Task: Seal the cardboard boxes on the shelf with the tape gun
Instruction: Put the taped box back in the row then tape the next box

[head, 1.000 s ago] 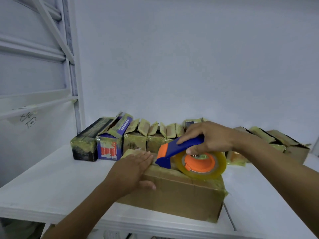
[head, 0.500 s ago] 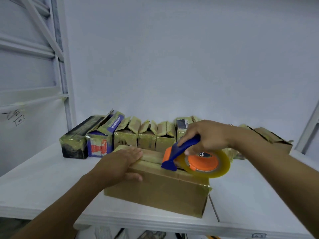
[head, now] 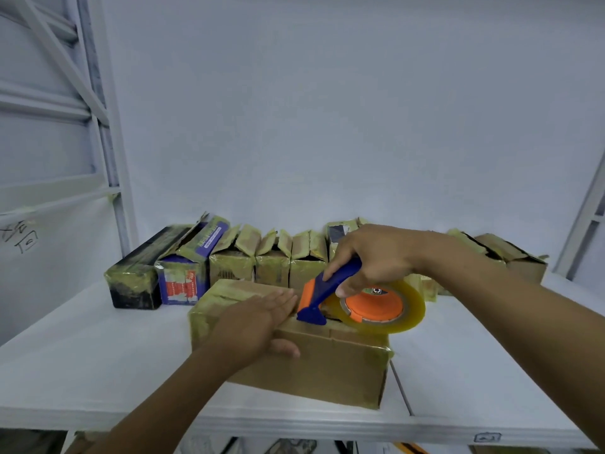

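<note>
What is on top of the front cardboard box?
The left hand lies flat there; the right hand holds the tape gun against it. The seam beneath is hidden.

Bare left hand (head: 258, 319) and bare right hand (head: 376, 257) on bare forearms (head: 183, 381).

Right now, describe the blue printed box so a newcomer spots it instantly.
On the white shelf, small boxes line the back wall. The blue printed box is second from the left, beside the black box. Only it shows blue sides and a red label.
</note>
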